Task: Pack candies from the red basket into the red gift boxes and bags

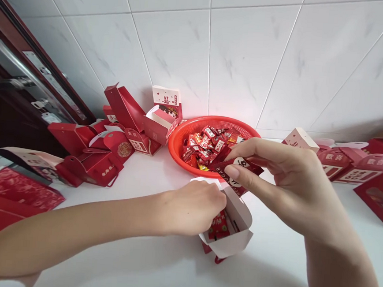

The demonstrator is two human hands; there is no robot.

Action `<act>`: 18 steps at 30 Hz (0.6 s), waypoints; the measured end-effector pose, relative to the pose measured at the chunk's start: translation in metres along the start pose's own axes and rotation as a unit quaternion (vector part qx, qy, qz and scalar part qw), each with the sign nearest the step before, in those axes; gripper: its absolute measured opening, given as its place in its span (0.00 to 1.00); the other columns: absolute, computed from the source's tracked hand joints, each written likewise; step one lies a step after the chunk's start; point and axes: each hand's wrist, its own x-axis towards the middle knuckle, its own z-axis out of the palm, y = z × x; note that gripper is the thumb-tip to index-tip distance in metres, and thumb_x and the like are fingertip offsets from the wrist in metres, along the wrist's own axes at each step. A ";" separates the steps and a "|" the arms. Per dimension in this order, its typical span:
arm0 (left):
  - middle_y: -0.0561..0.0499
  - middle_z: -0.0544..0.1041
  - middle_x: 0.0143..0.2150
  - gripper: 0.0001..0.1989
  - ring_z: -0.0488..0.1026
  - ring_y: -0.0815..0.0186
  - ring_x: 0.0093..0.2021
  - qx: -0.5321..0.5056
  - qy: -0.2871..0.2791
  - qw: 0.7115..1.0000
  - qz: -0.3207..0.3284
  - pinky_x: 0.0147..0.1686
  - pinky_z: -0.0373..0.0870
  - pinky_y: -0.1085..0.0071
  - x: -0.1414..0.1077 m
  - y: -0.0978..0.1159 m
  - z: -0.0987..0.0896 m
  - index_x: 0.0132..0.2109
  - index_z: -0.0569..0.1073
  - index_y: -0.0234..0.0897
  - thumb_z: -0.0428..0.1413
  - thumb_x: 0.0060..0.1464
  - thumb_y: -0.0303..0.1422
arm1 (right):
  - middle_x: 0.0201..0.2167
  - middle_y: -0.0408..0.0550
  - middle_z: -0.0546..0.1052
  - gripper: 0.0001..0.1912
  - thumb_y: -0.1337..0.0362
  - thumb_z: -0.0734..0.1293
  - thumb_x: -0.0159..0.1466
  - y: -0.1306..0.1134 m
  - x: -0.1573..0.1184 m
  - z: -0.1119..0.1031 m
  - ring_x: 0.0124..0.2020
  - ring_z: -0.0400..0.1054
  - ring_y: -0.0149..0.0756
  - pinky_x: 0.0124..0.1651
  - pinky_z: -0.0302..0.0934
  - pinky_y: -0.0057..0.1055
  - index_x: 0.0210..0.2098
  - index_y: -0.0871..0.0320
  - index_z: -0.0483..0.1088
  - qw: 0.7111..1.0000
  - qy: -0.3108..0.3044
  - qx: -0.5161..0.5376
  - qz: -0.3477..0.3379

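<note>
My right hand [275,176] pinches a dark red candy packet [239,171] between thumb and fingers, above the front right of a red plastic basket [180,153]. Many red wrapped candies [208,142] lie in the basket. In front of it stands an open small box [238,244] with a white inside and raised flaps. Red packets [220,225] show inside this box. My left hand [195,208] is over the box's left side, closed with its fingers bent down; what they hold, if anything, is hidden.
Several red gift boxes [98,167] stand at the left, some with open lids. More red boxes [355,163] line the right side against the tiled wall [244,59]. A patterned red box [18,192] lies at the far left, near a dark door frame [52,62].
</note>
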 end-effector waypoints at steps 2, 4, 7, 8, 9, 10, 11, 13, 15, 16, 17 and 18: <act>0.56 0.57 0.18 0.18 0.51 0.70 0.17 -0.006 -0.016 1.000 -0.006 0.23 0.49 0.66 -0.004 0.001 -0.009 0.21 0.52 0.39 0.51 0.46 0.16 | 0.31 0.44 0.80 0.04 0.61 0.70 0.66 -0.001 0.000 -0.001 0.30 0.71 0.35 0.31 0.66 0.29 0.38 0.53 0.78 1.000 -0.010 -0.002 0.001; 0.56 0.59 0.18 0.17 0.54 0.68 0.17 -0.020 -0.056 0.998 -0.010 0.23 0.50 0.65 -0.005 0.000 -0.015 0.21 0.54 0.40 0.51 0.47 0.17 | 0.31 0.44 0.79 0.04 0.62 0.70 0.66 -0.002 0.000 -0.001 0.30 0.71 0.34 0.31 0.66 0.29 0.37 0.54 0.78 1.000 -0.020 -0.007 -0.002; 0.56 0.61 0.19 0.15 0.58 0.66 0.19 -0.033 -0.100 0.994 0.015 0.25 0.52 0.66 0.001 -0.002 -0.017 0.23 0.59 0.40 0.52 0.42 0.16 | 0.31 0.44 0.79 0.04 0.62 0.69 0.67 -0.004 0.000 -0.001 0.29 0.71 0.35 0.31 0.66 0.30 0.37 0.54 0.78 1.000 -0.026 -0.009 -0.004; 0.57 0.62 0.20 0.15 0.59 0.66 0.20 -0.037 -0.109 0.993 0.029 0.26 0.52 0.66 0.004 -0.003 -0.016 0.24 0.60 0.41 0.53 0.40 0.16 | 0.30 0.44 0.79 0.04 0.63 0.69 0.67 -0.005 0.000 -0.001 0.29 0.71 0.35 0.31 0.67 0.30 0.36 0.54 0.78 1.000 -0.028 -0.008 -0.004; 0.57 0.62 0.20 0.15 0.59 0.65 0.20 -0.039 -0.120 0.991 0.045 0.26 0.53 0.67 0.007 -0.002 -0.015 0.25 0.60 0.41 0.53 0.38 0.15 | 0.30 0.44 0.79 0.04 0.63 0.69 0.67 -0.005 0.000 -0.001 0.29 0.71 0.34 0.31 0.67 0.30 0.37 0.54 0.77 1.000 -0.030 -0.008 -0.004; 0.58 0.62 0.20 0.16 0.60 0.65 0.20 -0.037 -0.134 0.989 0.059 0.26 0.53 0.67 0.011 -0.001 -0.015 0.24 0.60 0.41 0.54 0.36 0.15 | 0.30 0.44 0.79 0.04 0.64 0.69 0.67 -0.005 0.000 -0.001 0.29 0.71 0.34 0.31 0.66 0.30 0.36 0.54 0.77 0.999 -0.032 -0.008 -0.005; 0.58 0.62 0.19 0.17 0.59 0.66 0.20 -0.029 -0.152 0.986 0.069 0.25 0.53 0.67 0.014 0.000 -0.014 0.22 0.58 0.41 0.54 0.35 0.14 | 0.30 0.44 0.79 0.04 0.64 0.69 0.66 -0.005 0.000 0.000 0.29 0.71 0.34 0.31 0.66 0.30 0.36 0.54 0.77 0.999 -0.035 -0.008 -0.006; 0.57 0.59 0.16 0.19 0.58 0.66 0.18 0.014 -0.192 0.979 0.067 0.24 0.53 0.66 0.020 0.005 -0.014 0.18 0.54 0.40 0.54 0.34 0.13 | 0.30 0.44 0.79 0.04 0.66 0.69 0.66 -0.005 0.000 0.000 0.29 0.71 0.34 0.31 0.66 0.30 0.36 0.55 0.77 0.999 -0.041 -0.009 -0.008; 0.56 0.58 0.14 0.22 0.57 0.67 0.17 0.068 -0.218 0.973 0.042 0.24 0.54 0.66 0.023 0.011 -0.015 0.15 0.52 0.39 0.54 0.33 0.12 | 0.30 0.44 0.79 0.04 0.67 0.69 0.66 -0.006 0.000 -0.001 0.29 0.71 0.34 0.31 0.66 0.30 0.36 0.55 0.77 0.999 -0.049 -0.009 -0.009; 0.56 0.58 0.13 0.23 0.57 0.67 0.17 0.088 -0.224 0.970 0.028 0.24 0.54 0.65 0.024 0.014 -0.016 0.14 0.51 0.39 0.54 0.33 0.12 | 0.30 0.44 0.79 0.04 0.68 0.68 0.66 -0.006 0.000 -0.001 0.29 0.71 0.34 0.31 0.65 0.29 0.36 0.55 0.76 0.999 -0.051 -0.009 -0.011; 0.56 0.58 0.13 0.23 0.58 0.66 0.18 0.101 -0.225 0.969 0.017 0.24 0.54 0.65 0.024 0.016 -0.018 0.14 0.51 0.39 0.55 0.33 0.12 | 0.30 0.44 0.78 0.04 0.68 0.68 0.66 -0.007 0.000 -0.002 0.29 0.71 0.33 0.31 0.65 0.29 0.36 0.55 0.76 0.998 -0.053 -0.010 -0.011; 0.55 0.58 0.13 0.22 0.58 0.66 0.18 0.105 -0.224 0.969 0.014 0.24 0.55 0.65 0.025 0.017 -0.019 0.14 0.52 0.39 0.55 0.34 0.13 | 0.30 0.44 0.78 0.04 0.68 0.68 0.66 -0.007 0.000 -0.003 0.29 0.71 0.33 0.31 0.65 0.29 0.36 0.56 0.76 0.998 -0.055 -0.012 -0.011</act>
